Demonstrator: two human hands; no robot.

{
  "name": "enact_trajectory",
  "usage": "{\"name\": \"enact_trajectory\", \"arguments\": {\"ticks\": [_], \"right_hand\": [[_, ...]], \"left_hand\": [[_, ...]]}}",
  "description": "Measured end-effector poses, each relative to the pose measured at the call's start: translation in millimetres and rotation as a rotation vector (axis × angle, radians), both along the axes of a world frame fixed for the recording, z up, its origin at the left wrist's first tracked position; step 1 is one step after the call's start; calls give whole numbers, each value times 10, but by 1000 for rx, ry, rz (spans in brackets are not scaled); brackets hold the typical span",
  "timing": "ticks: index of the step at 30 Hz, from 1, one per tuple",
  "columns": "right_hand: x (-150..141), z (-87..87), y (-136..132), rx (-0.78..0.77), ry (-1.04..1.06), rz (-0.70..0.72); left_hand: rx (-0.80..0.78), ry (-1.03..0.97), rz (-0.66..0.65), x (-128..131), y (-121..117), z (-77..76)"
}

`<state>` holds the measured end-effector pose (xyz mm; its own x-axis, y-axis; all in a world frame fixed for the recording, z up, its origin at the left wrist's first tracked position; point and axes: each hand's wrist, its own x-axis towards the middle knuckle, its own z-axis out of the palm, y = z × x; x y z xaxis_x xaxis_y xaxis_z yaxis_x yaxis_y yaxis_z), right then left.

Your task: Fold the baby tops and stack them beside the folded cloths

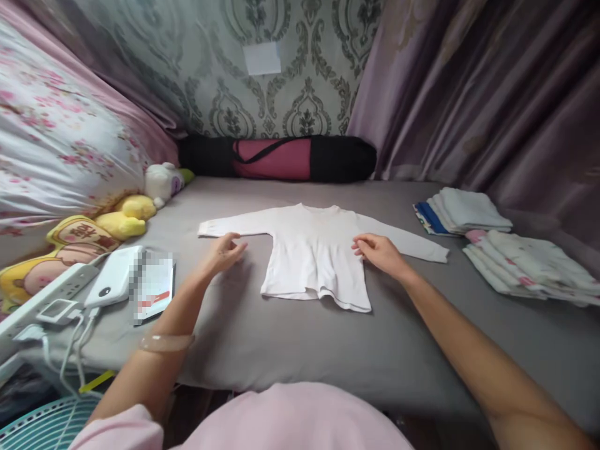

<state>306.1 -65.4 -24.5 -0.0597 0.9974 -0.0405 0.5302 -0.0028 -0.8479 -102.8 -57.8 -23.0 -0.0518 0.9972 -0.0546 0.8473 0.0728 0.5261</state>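
A small white long-sleeved shirt (312, 250) lies spread out on the grey sheet, collar away from me and sleeves out to both sides. Its lower hem is wavy and slightly lifted. My left hand (224, 255) is over the sheet just below the left sleeve's cuff, fingers bent but apart, holding nothing. At the shirt's right side, under the sleeve, is my right hand (379, 251). Its fingers are loosely curled with small gaps over the shirt's edge; whether they touch the cloth is hard to see.
Folded clothes sit at right in a near stack (529, 262) and a far stack (469, 209). A black and dark red long bag (272, 159) lies along the wall. Plush toys (126, 215), a power strip (60, 290), a white power bank (115, 275) and a packet (157, 290) are at left.
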Motion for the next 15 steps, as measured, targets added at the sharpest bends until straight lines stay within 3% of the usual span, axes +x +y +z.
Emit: {"name": "enact_trajectory", "arguments": {"ticks": [5,10,15], "right_hand": [[303,12,-595,-90,-64,18],[290,2,-1055,-6,-230,134],[186,-13,-1277,112,-382,272]], "left_hand": [[-186,-283,-152,199,-573,-7],[-162,-362,-92,424,-965,-71],[-40,-293,-64,589,-1130,-173]]}}
